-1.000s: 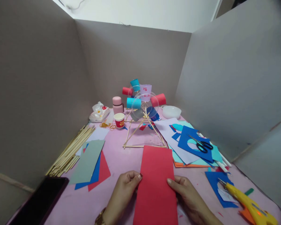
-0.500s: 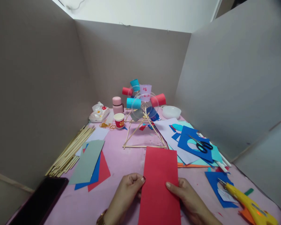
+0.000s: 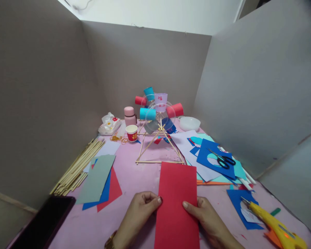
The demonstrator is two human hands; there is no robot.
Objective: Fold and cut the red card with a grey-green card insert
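Observation:
A long strip of red paper (image 3: 177, 204) is held upright-lengthwise between my two hands at the bottom middle. My left hand (image 3: 142, 211) pinches its left edge, thumb on the front. On the right edge, my right hand (image 3: 206, 214) grips it with the thumb lying over the front and the fingers behind, out of sight. Just beyond the paper stands a wheel model (image 3: 161, 117) on a frame of thin wooden sticks, with coloured paper cups around clear discs. The lower end of the red paper runs out of view.
To the left lie grey paper (image 3: 98, 178), wooden sticks (image 3: 77, 167) and a phone (image 3: 46, 224). A paper cup (image 3: 132, 134) and pink flask (image 3: 130, 117) stand behind. Scissors (image 3: 224, 162) rest on blue paper to the right, near a yellow glue gun (image 3: 274, 224) and a bowl (image 3: 190, 124).
My left thumb reaches slightly farther onto the red paper, whose left edge has shifted a little. Otherwise the hands and the things around them look the same.

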